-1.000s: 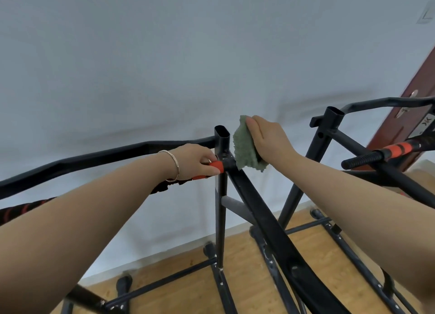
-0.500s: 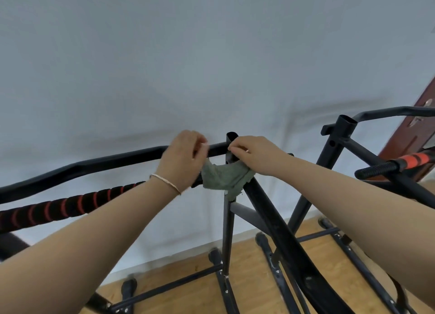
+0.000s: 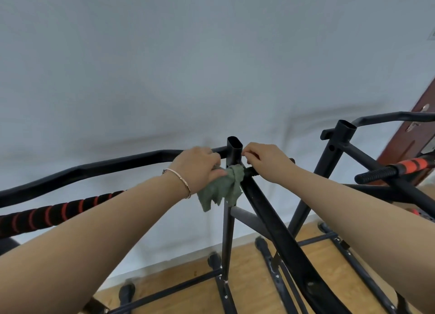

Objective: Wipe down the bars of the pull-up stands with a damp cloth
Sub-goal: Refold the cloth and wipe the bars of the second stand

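- Two forearms reach out ahead of me, a bracelet (image 3: 180,179) on the left wrist and the striped foam grip (image 3: 47,216) low on that side.
- My left hand (image 3: 200,165) grips the green cloth (image 3: 221,189): thumb and fingers are closed round its bunched top, and the tail hangs loose.
- The cloth sits at the joint where the upright post (image 3: 234,153), the top bar (image 3: 117,162) and the slanted brace (image 3: 270,219) meet.
- My right hand (image 3: 266,163) is just across the post, fingers curled at its side. I cannot tell whether they pinch a cloth edge or only touch the tube.
- I judge I am wiping this joint. Next the cloth needs drawing round the tube, then along a bar, with the tail kept from snagging.
- Farther right, the second stand (image 3: 326,165) probably waits its turn.
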Demonstrator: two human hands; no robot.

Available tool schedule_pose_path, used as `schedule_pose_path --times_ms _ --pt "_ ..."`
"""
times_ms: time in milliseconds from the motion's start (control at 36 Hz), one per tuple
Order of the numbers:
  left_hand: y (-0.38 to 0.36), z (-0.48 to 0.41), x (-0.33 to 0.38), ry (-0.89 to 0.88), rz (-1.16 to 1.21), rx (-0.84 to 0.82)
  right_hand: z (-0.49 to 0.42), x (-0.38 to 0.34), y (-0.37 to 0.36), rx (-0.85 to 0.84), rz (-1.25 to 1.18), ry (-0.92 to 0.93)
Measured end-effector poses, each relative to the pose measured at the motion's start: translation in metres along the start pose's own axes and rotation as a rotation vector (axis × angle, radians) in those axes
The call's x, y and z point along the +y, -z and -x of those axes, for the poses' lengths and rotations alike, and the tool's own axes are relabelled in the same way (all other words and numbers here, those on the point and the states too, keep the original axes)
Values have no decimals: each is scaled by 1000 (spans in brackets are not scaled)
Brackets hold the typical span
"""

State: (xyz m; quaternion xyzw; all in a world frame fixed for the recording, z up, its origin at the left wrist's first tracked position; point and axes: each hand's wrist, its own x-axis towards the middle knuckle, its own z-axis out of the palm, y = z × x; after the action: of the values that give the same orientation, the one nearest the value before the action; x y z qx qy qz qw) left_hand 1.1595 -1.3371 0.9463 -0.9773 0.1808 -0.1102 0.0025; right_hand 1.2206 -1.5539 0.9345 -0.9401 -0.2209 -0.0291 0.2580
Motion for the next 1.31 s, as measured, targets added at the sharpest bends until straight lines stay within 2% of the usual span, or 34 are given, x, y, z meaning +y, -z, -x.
schedule_pose_path --times_ms 56,111,250,444,611,694,806,917,1000,1083,1194,1250,1306 --pt "-7 -3 12 -105 -43 -50 -3 -2 -1 24 32 1" --pt "-20 -4 25 -104 -55 -152 -6 -2 -3 42 97 -3" --pt "-41 -6 20 -52 -196 -110 -8 0 -14 80 175 -5" --pt "-11 -24 13 22 163 -454 -10 2 -26 191 137 47" --pt "-3 -33 2 130 438 -681 -1 8 -29 251 139 114" --pt "-2 -32 4 132 417 -660 -6 8 -26 226 192 130" --pt "-8 -24 16 99 250 -516 -13 7 -8 -50 490 55" --pt "-19 -19 22 102 131 -371 -15 11 1 -229 502 29" --pt "-15 -23 18 91 192 -448 -16 14 -3 -172 527 75" --pt "-7 -31 11 67 306 -603 -8 22 -13 2 658 172" --pt "-7 -35 4 167 516 -768 7 28 -24 164 598 231" --pt "-8 -34 4 195 552 -762 4 26 -22 113 617 204" --pt "-9 -35 6 189 527 -738 -6 18 -13 -13 609 127"
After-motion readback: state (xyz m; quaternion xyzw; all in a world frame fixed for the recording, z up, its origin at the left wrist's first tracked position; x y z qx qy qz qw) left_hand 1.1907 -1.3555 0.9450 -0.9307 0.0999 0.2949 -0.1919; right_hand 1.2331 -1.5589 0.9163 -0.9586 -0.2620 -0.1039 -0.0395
